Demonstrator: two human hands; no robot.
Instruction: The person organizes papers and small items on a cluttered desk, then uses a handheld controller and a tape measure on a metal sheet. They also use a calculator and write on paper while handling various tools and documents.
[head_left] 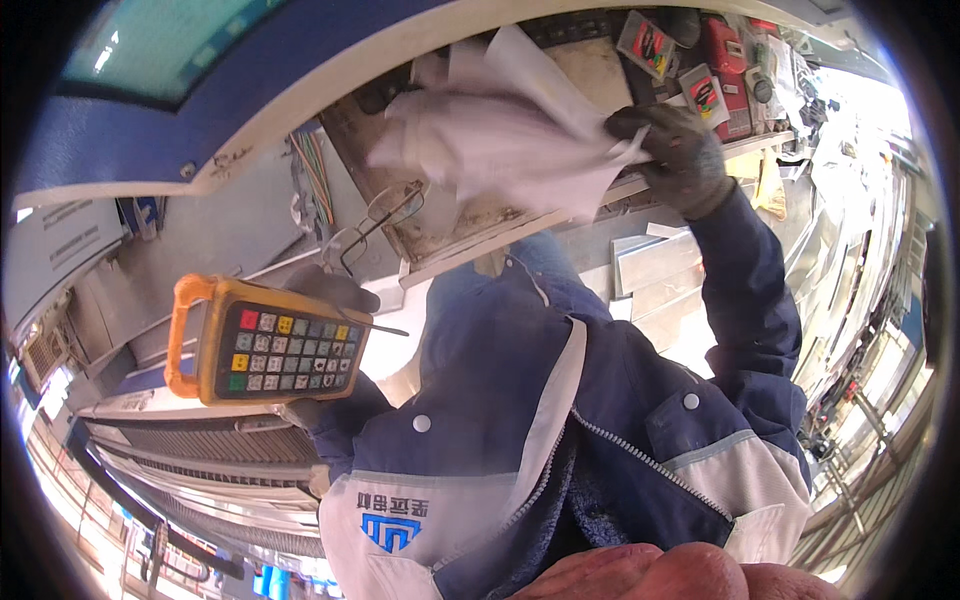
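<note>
In my left hand [335,290], wearing a dark glove, is a yellow-framed handheld control pendant [290,352] with rows of coloured and grey buttons. A pair of thin-rimmed eyeglasses [347,243] sticks up from the same hand, one temple arm running across the pendant's corner. My right hand [682,158], also in a dark glove, pinches several loose white paper sheets [510,150] by their right edge. The sheets are blurred and fan out over a worn shelf [480,230], hiding much of it.
Small packets [648,45] and a red case [724,50] lie at the shelf's right end. A blue machine panel [130,145] with a window arches over the upper left. Cables [313,175] hang left of the shelf. Flat metal sheets [660,268] lie beneath my right arm.
</note>
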